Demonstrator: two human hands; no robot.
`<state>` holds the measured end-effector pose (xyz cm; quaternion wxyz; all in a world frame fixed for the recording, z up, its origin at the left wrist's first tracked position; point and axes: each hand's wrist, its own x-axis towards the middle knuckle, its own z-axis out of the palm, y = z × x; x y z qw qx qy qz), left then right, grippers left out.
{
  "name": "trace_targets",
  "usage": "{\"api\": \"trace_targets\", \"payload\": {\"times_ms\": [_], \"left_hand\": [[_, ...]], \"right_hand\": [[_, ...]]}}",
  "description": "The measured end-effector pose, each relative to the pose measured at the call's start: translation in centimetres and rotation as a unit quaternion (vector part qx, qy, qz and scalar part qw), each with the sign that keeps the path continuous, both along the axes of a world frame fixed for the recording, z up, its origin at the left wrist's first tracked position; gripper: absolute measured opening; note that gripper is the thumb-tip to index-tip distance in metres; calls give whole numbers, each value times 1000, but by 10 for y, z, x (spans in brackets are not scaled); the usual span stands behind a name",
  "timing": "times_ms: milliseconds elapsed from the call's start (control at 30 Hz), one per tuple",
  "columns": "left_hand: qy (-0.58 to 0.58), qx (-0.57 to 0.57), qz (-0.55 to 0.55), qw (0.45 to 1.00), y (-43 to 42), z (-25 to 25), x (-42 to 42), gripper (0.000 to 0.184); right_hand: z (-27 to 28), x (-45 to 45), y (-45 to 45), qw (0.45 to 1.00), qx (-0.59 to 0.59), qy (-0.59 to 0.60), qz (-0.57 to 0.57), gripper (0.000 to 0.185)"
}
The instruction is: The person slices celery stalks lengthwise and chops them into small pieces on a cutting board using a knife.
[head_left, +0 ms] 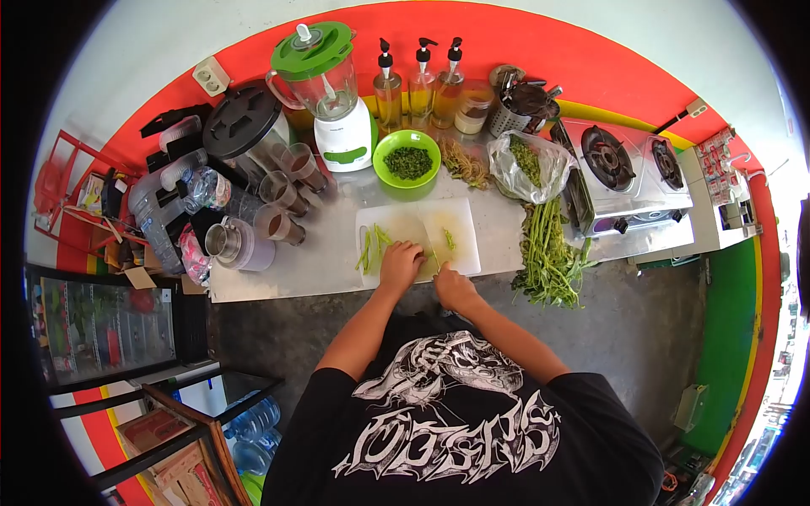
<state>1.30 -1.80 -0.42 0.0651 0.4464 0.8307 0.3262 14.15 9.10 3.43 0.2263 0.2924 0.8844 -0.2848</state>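
Observation:
A white cutting board (465,221) lies on the metal counter in front of me. My left hand (403,263) is closed over green stems (369,248), pressing them to the board, and their ends stick out to its left. In my right hand (456,288) is a knife (435,254), its blade thin and pale against the board. A few cut green pieces (450,240) lie right of the blade. Behind the board, a bright green bowl (407,192) holds chopped greens (409,163). Leafy stalks (547,249) hang over the counter's front edge at right.
A blender (342,135), pump bottles (422,91) and a jar (473,110) line the back wall. At right are a plastic bag of greens (540,177) and a gas stove (629,190). Brown-tinted cups (281,226) and a steel-topped container (239,244) stand at left.

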Motion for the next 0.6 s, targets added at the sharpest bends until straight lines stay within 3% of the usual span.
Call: {"api": "trace_targets", "payload": {"times_ms": [333,433,600], "left_hand": [[25,64,-37,997,-16,1,6,7],[50,63,-46,996,-20,2,3,10],[-16,25,-43,999,-15,7,-7,11]], "right_hand": [[0,-2,8,999,-14,7,39,39],[-5,-4,0,999,-16,2,-29,40],[1,-18,18,999,-15,16,27,43]]}}
